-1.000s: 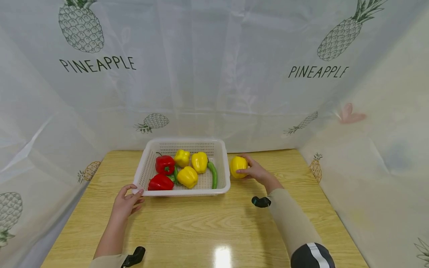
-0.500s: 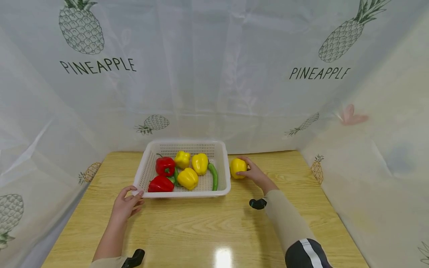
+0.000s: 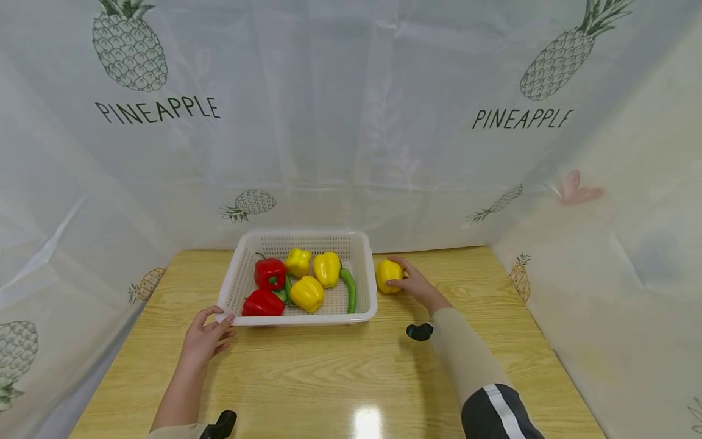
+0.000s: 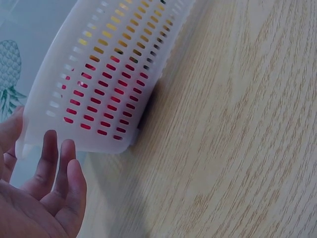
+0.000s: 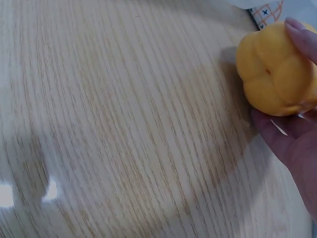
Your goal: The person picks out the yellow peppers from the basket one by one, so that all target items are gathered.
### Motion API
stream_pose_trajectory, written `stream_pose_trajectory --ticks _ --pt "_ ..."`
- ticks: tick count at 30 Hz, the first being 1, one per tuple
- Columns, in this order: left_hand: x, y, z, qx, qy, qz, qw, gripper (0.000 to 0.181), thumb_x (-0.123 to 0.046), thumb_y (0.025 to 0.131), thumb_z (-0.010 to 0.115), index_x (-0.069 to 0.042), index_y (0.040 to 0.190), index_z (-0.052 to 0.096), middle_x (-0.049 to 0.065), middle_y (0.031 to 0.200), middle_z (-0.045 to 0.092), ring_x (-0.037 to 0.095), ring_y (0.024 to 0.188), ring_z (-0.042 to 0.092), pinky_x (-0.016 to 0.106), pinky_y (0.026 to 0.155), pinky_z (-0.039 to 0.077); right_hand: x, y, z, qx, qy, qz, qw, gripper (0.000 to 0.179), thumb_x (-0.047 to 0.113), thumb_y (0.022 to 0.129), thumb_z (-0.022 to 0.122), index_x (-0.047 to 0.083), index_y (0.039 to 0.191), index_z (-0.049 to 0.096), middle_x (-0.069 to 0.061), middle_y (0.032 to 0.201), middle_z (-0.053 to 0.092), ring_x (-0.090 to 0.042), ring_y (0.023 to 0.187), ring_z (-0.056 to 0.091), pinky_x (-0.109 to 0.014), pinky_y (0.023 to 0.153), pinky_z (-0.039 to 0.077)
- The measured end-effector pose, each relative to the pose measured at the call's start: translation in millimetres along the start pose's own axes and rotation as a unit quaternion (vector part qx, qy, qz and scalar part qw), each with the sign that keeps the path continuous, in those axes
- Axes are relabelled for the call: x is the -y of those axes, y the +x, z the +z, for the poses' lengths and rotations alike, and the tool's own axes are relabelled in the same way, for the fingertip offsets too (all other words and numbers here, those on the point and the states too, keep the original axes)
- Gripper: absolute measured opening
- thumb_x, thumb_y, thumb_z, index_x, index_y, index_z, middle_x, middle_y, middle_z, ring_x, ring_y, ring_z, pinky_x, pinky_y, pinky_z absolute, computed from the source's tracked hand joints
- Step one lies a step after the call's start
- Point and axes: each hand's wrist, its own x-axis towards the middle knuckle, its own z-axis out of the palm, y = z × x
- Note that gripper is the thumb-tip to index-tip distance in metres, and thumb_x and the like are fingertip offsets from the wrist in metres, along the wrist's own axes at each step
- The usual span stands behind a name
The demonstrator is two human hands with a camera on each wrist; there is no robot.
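A white perforated plastic basket (image 3: 312, 319) sits at the back of the table. My left hand (image 3: 200, 339) pinches its near-left corner at the rim; in the left wrist view the other fingers (image 4: 74, 183) curve loosely below the rim, against the basket's outer wall. Just beyond the basket's right side, my right hand (image 3: 421, 288) grips a yellow bell pepper (image 3: 386, 275) between thumb and fingers. That pepper (image 5: 270, 74) is low at the table surface in the right wrist view. Inside the basket lie red bell peppers (image 3: 263, 303), three yellow bell peppers (image 3: 307, 294) and a long green chili pepper (image 3: 348, 291).
A wooden table (image 3: 307, 372) extends in front of the basket. White pineapple-printed sheeting (image 3: 340, 152) hangs behind it and along both sides. Another green piece (image 3: 287, 288) shows partly hidden between the red and yellow peppers.
My right hand and the yellow bell pepper have shifted very slightly left, toward the basket; the right forearm has moved left too. The left hand stays at the basket's corner.
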Motion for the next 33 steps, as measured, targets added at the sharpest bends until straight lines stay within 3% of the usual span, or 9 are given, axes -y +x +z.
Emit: stream_pose_trajectory --ticks 10,21,33 --pt "0.1 2.1 -0.8 0.004 -0.004 0.001 1.0 0.042 -0.032 0.094 0.067 -0.015 0.122 0.041 -0.003 0.085 0.069 0.013 0.078 0.069 0.03 0.069 0.057 0 6.3 0 -0.005 -0.034 0.011 0.9994 0.071 0.017 0.089 0.073 0.02 0.149 0.035 -0.014 0.151 0.032 -0.036 0.126 0.04 -0.054 0.105 0.033" --pt "1.2 4.0 -1.1 0.005 -0.008 -0.004 1.0 0.039 -0.03 0.094 0.067 -0.017 0.121 0.041 -0.007 0.079 0.068 0.013 0.077 0.069 0.03 0.069 0.057 1 11.7 0 0.005 -0.032 0.023 0.9992 0.071 0.016 0.089 0.073 0.018 0.149 0.034 -0.018 0.141 0.04 -0.035 0.118 0.045 -0.049 0.099 0.04" --pt "1.5 3.7 -0.7 0.005 -0.002 -0.004 1.0 0.042 -0.027 0.095 0.067 -0.014 0.124 0.039 -0.005 0.082 0.068 0.011 0.074 0.068 0.03 0.067 0.057 -1 12.8 0 0.007 -0.047 0.016 0.9987 0.076 0.017 0.087 0.075 0.016 0.15 0.032 -0.016 0.149 0.03 -0.037 0.123 0.041 -0.053 0.1 0.039"
